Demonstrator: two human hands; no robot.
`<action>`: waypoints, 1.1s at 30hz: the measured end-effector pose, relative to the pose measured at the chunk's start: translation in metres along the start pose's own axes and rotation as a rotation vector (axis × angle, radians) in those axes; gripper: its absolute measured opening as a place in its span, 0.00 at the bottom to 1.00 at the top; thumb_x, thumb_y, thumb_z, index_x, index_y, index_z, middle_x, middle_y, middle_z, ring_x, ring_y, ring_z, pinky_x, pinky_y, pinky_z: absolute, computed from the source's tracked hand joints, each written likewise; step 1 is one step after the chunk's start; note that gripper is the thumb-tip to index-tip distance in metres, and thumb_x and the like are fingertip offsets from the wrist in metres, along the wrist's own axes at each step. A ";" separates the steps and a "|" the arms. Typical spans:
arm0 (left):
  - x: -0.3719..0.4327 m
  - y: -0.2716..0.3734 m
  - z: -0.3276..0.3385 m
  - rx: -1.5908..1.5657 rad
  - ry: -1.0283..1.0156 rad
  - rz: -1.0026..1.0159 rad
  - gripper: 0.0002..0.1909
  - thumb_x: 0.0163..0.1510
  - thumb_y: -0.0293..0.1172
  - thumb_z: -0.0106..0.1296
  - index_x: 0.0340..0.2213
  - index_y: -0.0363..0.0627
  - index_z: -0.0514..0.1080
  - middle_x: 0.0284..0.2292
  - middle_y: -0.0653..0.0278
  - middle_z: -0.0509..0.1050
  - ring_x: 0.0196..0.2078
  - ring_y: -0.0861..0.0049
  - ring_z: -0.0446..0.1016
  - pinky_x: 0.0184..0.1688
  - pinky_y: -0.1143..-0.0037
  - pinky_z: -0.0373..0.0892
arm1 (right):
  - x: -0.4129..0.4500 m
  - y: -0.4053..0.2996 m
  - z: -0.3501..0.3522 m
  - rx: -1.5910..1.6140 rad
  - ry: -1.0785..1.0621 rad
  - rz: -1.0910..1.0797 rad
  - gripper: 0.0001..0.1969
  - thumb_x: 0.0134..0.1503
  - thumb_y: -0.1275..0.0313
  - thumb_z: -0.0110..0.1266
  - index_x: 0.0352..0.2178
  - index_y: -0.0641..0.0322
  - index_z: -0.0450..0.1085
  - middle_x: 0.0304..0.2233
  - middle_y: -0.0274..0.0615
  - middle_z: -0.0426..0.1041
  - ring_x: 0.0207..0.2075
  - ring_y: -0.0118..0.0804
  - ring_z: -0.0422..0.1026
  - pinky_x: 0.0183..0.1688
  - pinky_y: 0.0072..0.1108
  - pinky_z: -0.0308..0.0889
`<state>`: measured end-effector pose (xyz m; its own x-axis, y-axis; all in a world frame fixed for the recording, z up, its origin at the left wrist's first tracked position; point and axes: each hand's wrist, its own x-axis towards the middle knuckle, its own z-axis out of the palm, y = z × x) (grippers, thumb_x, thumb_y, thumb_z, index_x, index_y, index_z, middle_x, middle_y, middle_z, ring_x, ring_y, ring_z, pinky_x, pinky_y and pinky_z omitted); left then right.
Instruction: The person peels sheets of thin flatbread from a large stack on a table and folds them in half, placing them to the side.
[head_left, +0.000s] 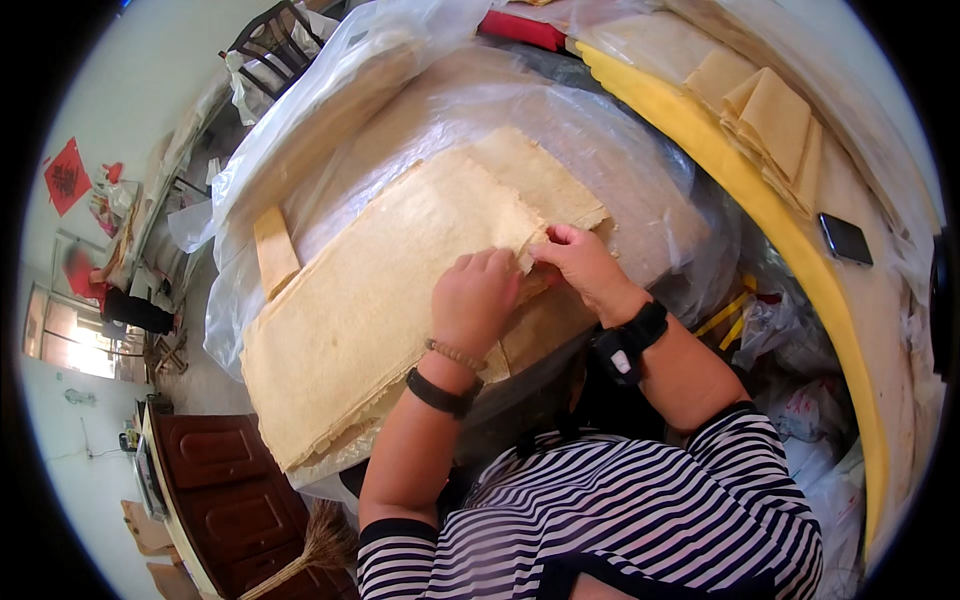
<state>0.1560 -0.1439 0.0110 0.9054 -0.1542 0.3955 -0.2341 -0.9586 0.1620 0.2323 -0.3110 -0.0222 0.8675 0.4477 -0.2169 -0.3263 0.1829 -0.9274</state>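
A stack of thin tan sheets (360, 300) with ragged edges, resembling bean curd sheets, lies in front of me on a surface covered in clear plastic. My right hand (589, 266) pinches the torn near-right edge of the top sheet between thumb and forefinger. Close beside it, my left hand (476, 300) is curled over the same edge, its fingertips partly hidden. Another tan sheet (525, 161) sticks out beyond the stack at the far right. On the plastic left of the stack rests a flat, pale yellowish strip (275, 251).
Clear plastic sheeting (300, 127) bunches along the far-left side. At right, a yellow-edged table (862, 337) holds folded tan sheets (780, 127) and a smartphone (845, 238). Plastic bags (810, 412) fill the space below. A straw broom (322, 540) leans near a wooden cabinet (217, 450). Another person (124, 300) stands far left.
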 end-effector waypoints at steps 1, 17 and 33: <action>0.000 0.002 -0.001 -0.014 0.030 -0.010 0.14 0.53 0.35 0.57 0.42 0.47 0.74 0.38 0.61 0.79 0.40 0.63 0.77 0.42 0.69 0.74 | 0.002 0.002 -0.001 0.000 0.001 0.000 0.12 0.56 0.70 0.57 0.42 0.62 0.74 0.33 0.32 0.76 0.30 0.28 0.74 0.33 0.17 0.70; 0.019 0.005 0.024 -0.030 0.156 -0.238 0.09 0.56 0.38 0.52 0.32 0.47 0.76 0.31 0.60 0.79 0.34 0.61 0.77 0.36 0.65 0.73 | 0.035 0.010 0.010 -0.098 0.068 -0.101 0.14 0.54 0.68 0.58 0.37 0.71 0.72 0.28 0.37 0.76 0.29 0.24 0.72 0.31 0.20 0.68; 0.018 -0.002 -0.017 0.028 0.390 -0.354 0.08 0.53 0.30 0.54 0.22 0.45 0.70 0.22 0.58 0.73 0.23 0.57 0.73 0.25 0.65 0.69 | 0.044 -0.004 0.003 -0.711 0.175 -0.211 0.24 0.50 0.56 0.57 0.39 0.67 0.76 0.36 0.53 0.79 0.40 0.51 0.76 0.44 0.32 0.70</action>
<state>0.1669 -0.1411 0.0330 0.7274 0.2754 0.6286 0.0763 -0.9427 0.3247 0.2706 -0.2894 -0.0267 0.9509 0.3096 -0.0031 0.1225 -0.3855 -0.9145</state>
